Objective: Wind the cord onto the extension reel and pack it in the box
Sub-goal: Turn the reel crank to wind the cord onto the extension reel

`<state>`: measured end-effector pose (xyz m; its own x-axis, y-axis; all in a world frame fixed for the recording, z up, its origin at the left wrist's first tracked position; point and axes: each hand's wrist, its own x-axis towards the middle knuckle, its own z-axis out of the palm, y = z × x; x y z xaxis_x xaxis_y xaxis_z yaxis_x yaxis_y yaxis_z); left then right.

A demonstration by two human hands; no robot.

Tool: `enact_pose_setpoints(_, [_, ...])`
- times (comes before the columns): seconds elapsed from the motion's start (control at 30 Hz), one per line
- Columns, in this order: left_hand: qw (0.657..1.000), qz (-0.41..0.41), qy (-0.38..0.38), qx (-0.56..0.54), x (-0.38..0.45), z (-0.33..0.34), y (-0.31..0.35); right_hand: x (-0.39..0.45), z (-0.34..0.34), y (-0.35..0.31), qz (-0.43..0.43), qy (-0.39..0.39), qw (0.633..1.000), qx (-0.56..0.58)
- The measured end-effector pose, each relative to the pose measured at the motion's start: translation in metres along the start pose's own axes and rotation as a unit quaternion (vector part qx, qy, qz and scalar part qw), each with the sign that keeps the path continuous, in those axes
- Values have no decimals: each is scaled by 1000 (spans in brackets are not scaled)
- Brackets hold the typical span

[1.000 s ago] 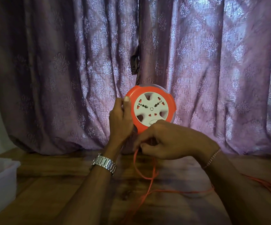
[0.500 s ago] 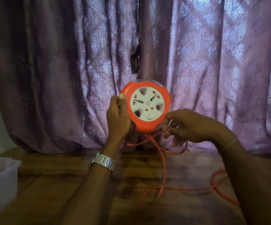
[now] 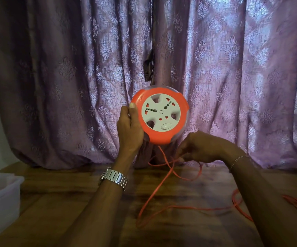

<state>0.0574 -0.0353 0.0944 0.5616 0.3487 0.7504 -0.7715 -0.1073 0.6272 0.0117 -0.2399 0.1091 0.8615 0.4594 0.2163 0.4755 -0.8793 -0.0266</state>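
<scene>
Head view: purple patterned curtain (image 3: 55, 77) behind a wooden table (image 3: 64, 202); left hand (image 3: 129, 129) grips the upright reel (image 3: 160, 116), right hand (image 3: 201, 148) pinches the orange cord (image 3: 154, 193).

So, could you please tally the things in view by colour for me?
Orange: 2, the reel and the cord.
Silver: 2, the watch and the bracelet.
Translucent white: 1, the box.
Purple: 1, the curtain.
Total: 6.

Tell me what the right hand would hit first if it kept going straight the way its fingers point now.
The right hand points leftward, pinching the orange cord. Straight on, it would probably meet the left hand or wrist below the reel; depth is unclear.
</scene>
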Motion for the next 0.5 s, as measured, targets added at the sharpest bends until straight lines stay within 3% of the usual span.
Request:
enact_pose_setpoints(0.17, [1000,-3,0,4,0,1,0,-1,-1,-3,-2,-35,999,28])
enact_pose_setpoints(0.27, [1000,-2,3,1,0,1,1,-3,2,-10,-22,-98,990,103])
enact_pose_setpoints(0.37, [1000,1,7,7,0,1,1,-2,6,-15,-35,-142,984,102])
enact_pose_setpoints(0.5, [1000,1,12,7,1,0,0,-2,4,-14,-19,-122,989,83])
